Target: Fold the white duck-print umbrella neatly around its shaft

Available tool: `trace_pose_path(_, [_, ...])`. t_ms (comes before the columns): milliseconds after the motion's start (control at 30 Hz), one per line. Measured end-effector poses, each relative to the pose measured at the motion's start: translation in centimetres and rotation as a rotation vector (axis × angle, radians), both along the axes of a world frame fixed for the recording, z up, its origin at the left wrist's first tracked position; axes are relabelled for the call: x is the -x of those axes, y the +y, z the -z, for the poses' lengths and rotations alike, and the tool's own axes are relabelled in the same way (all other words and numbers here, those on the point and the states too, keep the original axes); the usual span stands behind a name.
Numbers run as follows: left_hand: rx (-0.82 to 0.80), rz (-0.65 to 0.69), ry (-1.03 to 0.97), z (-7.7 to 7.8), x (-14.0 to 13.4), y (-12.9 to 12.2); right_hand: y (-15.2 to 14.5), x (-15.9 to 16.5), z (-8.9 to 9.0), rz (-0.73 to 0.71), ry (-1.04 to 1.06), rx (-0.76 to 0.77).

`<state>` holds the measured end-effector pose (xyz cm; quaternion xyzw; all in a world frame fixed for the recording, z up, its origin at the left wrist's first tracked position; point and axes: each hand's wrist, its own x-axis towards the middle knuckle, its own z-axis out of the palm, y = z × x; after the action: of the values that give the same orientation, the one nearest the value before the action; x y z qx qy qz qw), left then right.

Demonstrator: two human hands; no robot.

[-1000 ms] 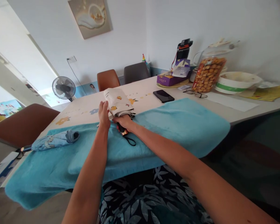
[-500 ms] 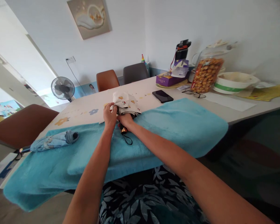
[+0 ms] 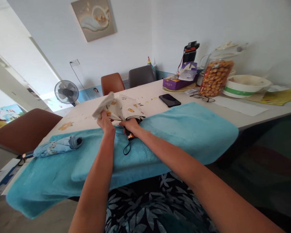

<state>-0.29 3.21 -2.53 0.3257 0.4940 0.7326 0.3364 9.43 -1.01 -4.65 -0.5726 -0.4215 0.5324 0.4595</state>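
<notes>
A white folding umbrella (image 3: 129,108) with small printed figures lies loosely gathered in front of me. Its black and copper handle points toward me, and a black wrist loop hangs from the end. My right hand (image 3: 131,125) is closed around the umbrella just above the handle. A fold of the canopy is pinched in my left hand (image 3: 104,122), pulled out to the left. Under both hands spreads a turquoise blanket (image 3: 97,155). A rolled light-blue umbrella (image 3: 59,147) rests on the blanket at the left.
Beyond the umbrella, a phone (image 3: 169,100) lies on the table (image 3: 87,111). Toward the right stand a purple box (image 3: 174,83), a jar of brown snacks (image 3: 215,77), eyeglasses (image 3: 203,97) and a white bowl (image 3: 244,85). Chairs (image 3: 26,129) and a fan (image 3: 66,92) stand around.
My left hand has drawn a canopy fold out to the left, away from the handle. My right hand keeps its grip, and the wrist loop has swung left.
</notes>
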Motion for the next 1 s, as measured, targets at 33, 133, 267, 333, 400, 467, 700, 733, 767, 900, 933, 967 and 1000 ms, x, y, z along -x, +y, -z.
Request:
trace_pose_path(33, [0.030,-0.002,-0.134,-0.1,0.1,0.1,-0.2,0.0,-0.1,0.016,-0.014,0.005])
trace_pose_path(133, [0.089,0.061,-0.347,-0.2,0.6,0.1,-0.6,-0.1,-0.4,-0.004,0.050,-0.033])
trace_pose_path(267, [0.053,0.040,-0.357,-0.2,0.7,0.1,-0.7,-0.6,-0.7,-0.052,0.256,-0.101])
trace_pose_path(333, [0.058,-0.008,-0.367,-0.2,0.7,0.1,-0.5,-1.0,-0.9,-0.078,0.397,-0.097])
trace_pose_path(400, [0.073,-0.013,-0.367,-0.2,0.7,0.2,-0.2,-1.4,-1.1,-0.093,0.504,-0.076])
trace_pose_path(467, [0.077,0.000,-0.351,-0.2,0.7,0.2,-0.1,-1.8,-1.3,-0.099,0.559,-0.064])
trace_pose_path(700, [0.085,-0.005,-0.349,-0.2,0.8,0.3,-0.8,-2.0,-2.1,-0.116,0.472,0.004])
trace_pose_path(733, [0.080,-0.003,-0.349,-0.2,0.9,0.3,-0.7,-2.0,-2.1,-0.097,0.447,-0.002])
trace_pose_path(767, [0.077,-0.001,-0.347,-0.2,0.9,0.4,-0.6,-2.0,-2.0,-0.077,0.436,-0.017])
trace_pose_path(900, [0.071,0.010,-0.306,-0.2,0.9,0.5,-0.2,-1.9,-1.5,-0.063,0.451,-0.065])
trace_pose_path(933, [0.075,0.007,-0.297,-0.1,1.0,0.5,-0.2,-1.9,-1.4,-0.061,0.435,-0.061])
trace_pose_path(967, [0.081,-0.001,-0.291,0.0,1.1,0.6,-0.2,-1.9,-1.4,-0.057,0.410,-0.052])
trace_pose_path(1000, [0.089,-0.013,-0.285,0.1,1.2,0.7,-0.3,-1.9,-1.4,-0.048,0.384,-0.044])
